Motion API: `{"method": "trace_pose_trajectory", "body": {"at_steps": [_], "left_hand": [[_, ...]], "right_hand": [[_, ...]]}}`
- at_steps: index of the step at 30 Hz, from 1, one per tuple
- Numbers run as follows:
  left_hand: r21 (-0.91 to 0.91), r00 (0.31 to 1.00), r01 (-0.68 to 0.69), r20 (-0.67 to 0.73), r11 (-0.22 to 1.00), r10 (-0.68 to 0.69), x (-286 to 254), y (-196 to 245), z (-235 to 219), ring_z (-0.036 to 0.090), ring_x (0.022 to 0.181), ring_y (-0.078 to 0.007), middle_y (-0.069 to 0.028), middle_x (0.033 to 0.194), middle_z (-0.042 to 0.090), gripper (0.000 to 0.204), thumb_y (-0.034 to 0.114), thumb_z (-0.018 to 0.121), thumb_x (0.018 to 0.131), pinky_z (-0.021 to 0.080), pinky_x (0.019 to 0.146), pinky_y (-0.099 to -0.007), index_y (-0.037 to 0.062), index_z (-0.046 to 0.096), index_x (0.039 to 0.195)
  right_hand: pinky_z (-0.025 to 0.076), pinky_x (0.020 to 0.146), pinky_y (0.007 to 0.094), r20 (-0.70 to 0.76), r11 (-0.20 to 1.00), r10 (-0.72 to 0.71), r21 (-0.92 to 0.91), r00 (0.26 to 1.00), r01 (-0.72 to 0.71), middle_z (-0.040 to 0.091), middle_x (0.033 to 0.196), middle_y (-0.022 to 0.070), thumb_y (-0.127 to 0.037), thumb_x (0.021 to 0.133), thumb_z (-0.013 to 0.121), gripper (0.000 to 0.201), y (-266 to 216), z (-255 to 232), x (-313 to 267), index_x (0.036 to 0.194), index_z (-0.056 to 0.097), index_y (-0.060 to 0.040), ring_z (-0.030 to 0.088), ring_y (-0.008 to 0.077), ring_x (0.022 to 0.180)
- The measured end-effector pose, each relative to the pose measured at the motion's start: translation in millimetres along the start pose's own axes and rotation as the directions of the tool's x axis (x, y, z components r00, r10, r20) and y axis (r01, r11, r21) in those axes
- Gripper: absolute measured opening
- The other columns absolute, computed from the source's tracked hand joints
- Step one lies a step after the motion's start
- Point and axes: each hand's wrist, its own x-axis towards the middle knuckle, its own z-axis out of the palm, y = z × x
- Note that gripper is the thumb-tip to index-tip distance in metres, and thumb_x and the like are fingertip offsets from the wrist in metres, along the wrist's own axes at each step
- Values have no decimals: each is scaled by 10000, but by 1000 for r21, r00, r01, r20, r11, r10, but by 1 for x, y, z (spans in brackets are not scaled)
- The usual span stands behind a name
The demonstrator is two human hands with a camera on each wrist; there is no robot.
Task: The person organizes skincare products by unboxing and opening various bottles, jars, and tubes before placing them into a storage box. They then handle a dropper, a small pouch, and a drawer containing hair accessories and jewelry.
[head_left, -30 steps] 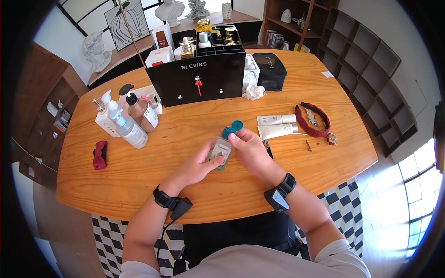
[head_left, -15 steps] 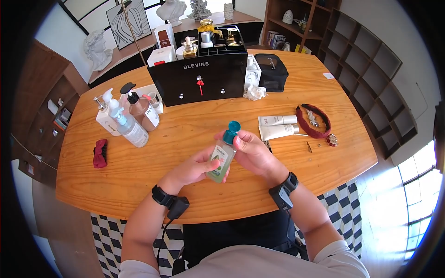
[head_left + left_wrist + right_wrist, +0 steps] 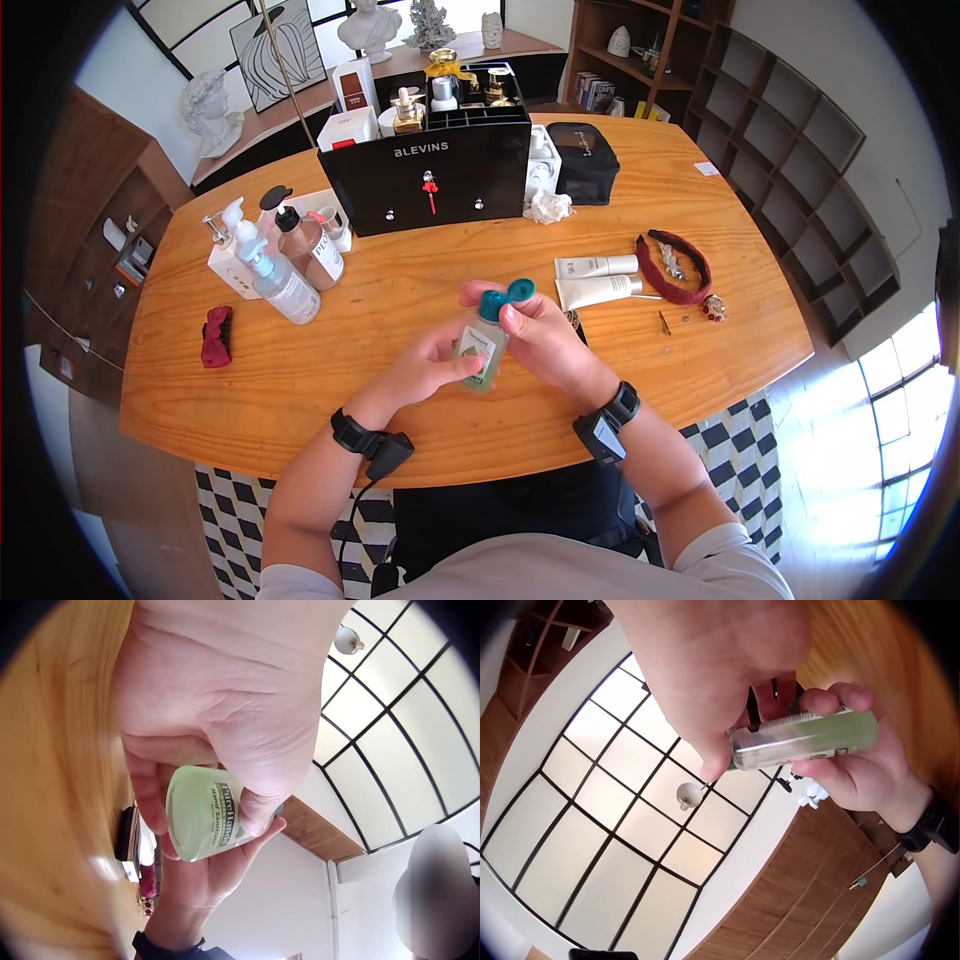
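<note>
Left hand (image 3: 425, 366) grips bottle (image 3: 477, 346) over table (image 3: 260, 400), inside near edge (image 3: 490, 478).

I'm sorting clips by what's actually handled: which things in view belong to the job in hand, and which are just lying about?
In the job:
- hand sanitizer bottle, its teal cap flipped open
- left hand, gripping the body
- right hand, holding the cap end

Lying about:
- black organizer
- pump bottles
- two tubes
- headband
- red bow

head view looks down; close wrist views share the bottle (image 3: 201, 817).
</note>
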Motion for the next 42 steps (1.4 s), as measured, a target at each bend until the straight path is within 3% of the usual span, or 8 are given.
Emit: {"method": "trace_pose_trajectory", "body": {"at_steps": [3,9,18,20,24,31,33,42], "left_hand": [[3,999,3,33,1000,-3,-1,-1,1,688,928,-211,-81,1029,672,510,390,696,958,540,857,-357,46,530,1296],[110,992,-71,-95,991,81,0,-2,10,679,925,-176,-63,1036,663,442,297,699,970,537,842,-328,42,529,1289],[258,972,-112,-170,960,159,6,-9,10,554,1107,-92,-5,1188,594,400,213,679,988,473,934,-280,43,524,1314],[210,949,-135,-254,968,187,8,-13,13,555,1114,-101,-6,1208,586,403,199,659,999,472,943,-290,49,503,1340],[200,807,-325,-452,925,381,18,-30,-1,553,1127,-98,-29,1263,573,430,227,613,1029,462,958,-274,63,456,1394],[162,893,-256,-338,953,297,13,-26,-1,552,1240,-188,-108,1401,550,434,336,415,1097,446,1050,-346,63,403,1434],[167,898,-270,-312,948,311,14,-26,2,557,1249,-203,-124,1427,537,454,351,387,1102,448,1057,-358,55,387,1446],[-91,931,-190,-333,978,150,13,-24,-5,639,1090,-139,-89,1232,670,362,266,568,1040,513,957,-307,-3,597,1279]], "right_hand": [[476,964,355,51,999,44,-9,998,-43,684,1160,57,-294,888,796,508,-7,0,-3,1271,643,4,615,163,1058],[487,961,369,-13,997,-8,-76,1000,7,674,1193,69,-264,880,805,459,-4,-6,-4,1230,665,-2,618,177,1081],[458,981,329,-77,993,-57,-109,995,48,687,1166,56,-237,947,731,388,5,-9,0,1247,654,-3,603,142,1078],[455,995,335,-107,996,-51,-78,993,43,674,1198,70,-254,967,707,454,9,-10,5,1327,595,1,597,154,1103],[460,1035,353,-150,909,-154,-408,977,80,598,1295,133,-279,1009,643,629,19,-2,8,1493,357,3,599,192,1138],[503,894,299,-45,767,38,-639,998,-58,664,1076,91,-332,1025,615,462,44,-6,7,1317,528,15,621,140,1036],[497,891,304,-70,786,-39,-619,997,-13,678,1051,90,-324,1034,595,408,46,-3,6,1258,573,17,614,127,998],[495,866,312,-87,780,69,-616,994,-108,684,1042,90,-269,1036,586,345,48,-5,2,1207,606,29,591,110,965]]}}
